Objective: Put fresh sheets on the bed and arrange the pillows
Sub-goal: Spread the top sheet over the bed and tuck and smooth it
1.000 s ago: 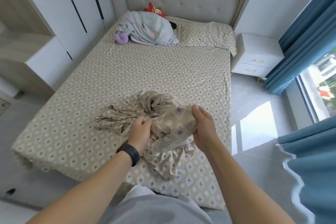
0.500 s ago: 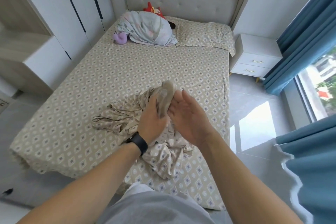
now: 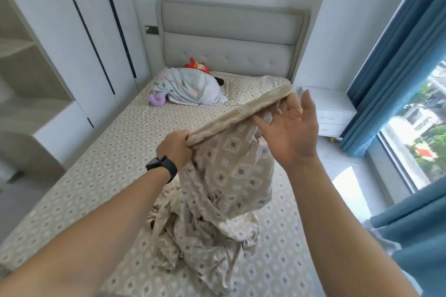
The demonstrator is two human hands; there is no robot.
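Note:
A beige diamond-patterned fitted sheet (image 3: 108,152) covers the bed. I hold a loose cloth of the same pattern (image 3: 231,176) up over the foot of the bed; its lower part bunches on the mattress. My left hand (image 3: 175,148) grips the cloth's top edge in a fist. My right hand (image 3: 289,128) is raised with fingers spread, and the hem runs over its fingertips. At the head of the bed lie a pale floral bundle (image 3: 193,87) and a pillow in the beige pattern (image 3: 251,87).
A purple soft toy (image 3: 156,99) and a red one (image 3: 196,65) lie by the bundle. White wardrobe doors (image 3: 79,31) line the left side. A white nightstand (image 3: 330,111), blue curtains (image 3: 395,60) and a window (image 3: 424,132) are on the right.
Both hands lifted the cloth from the mattress and drew its top edge out between them. My right hand moved up and to the right. The view tilted up toward the headboard.

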